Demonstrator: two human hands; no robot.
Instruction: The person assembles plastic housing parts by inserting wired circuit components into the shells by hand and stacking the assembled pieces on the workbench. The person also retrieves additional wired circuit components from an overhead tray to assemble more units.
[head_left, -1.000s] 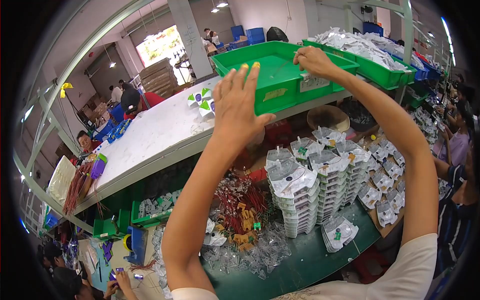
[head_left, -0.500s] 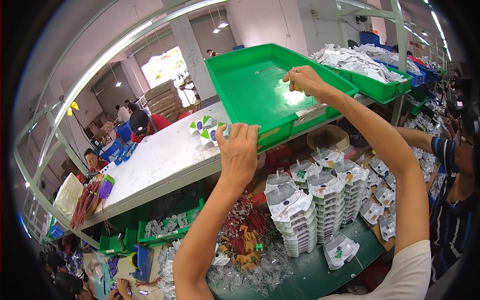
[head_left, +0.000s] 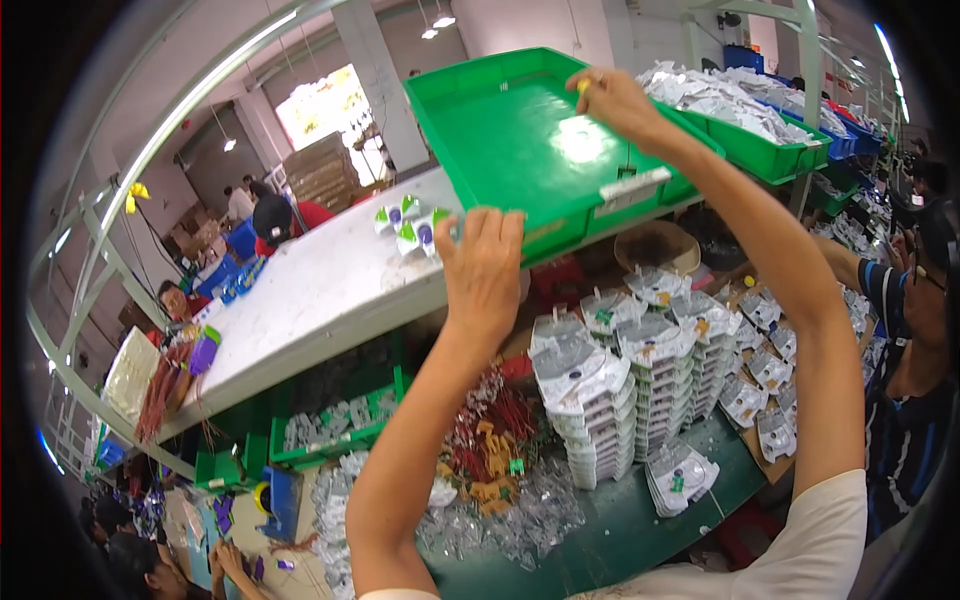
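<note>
A large green tray (head_left: 500,150) rests tilted on the white shelf (head_left: 330,270). My left hand (head_left: 482,265) grips its near left corner, fingers over the rim. My right hand (head_left: 625,108) is raised over the tray's far right part, its fingers pinched together. A small yellow bit shows at those fingertips, but I cannot make out what it is. Inside the tray, by the near wall, lies a small dark piece (head_left: 626,172). White parts with green and purple pieces (head_left: 415,230) sit on the shelf just left of my left hand.
Stacked white housings (head_left: 585,390) stand on the dark green bench (head_left: 620,530) below, beside red wires (head_left: 485,425) and clear plastic parts (head_left: 530,520). Another green tray (head_left: 770,160), heaped with white parts, stands at right. A co-worker in a striped shirt (head_left: 880,400) is close on the right.
The whole view has shifted, with the tray higher in the picture. My right hand has moved up and farther over the tray. A thin strand near its fingers no longer shows; my left hand keeps its hold.
</note>
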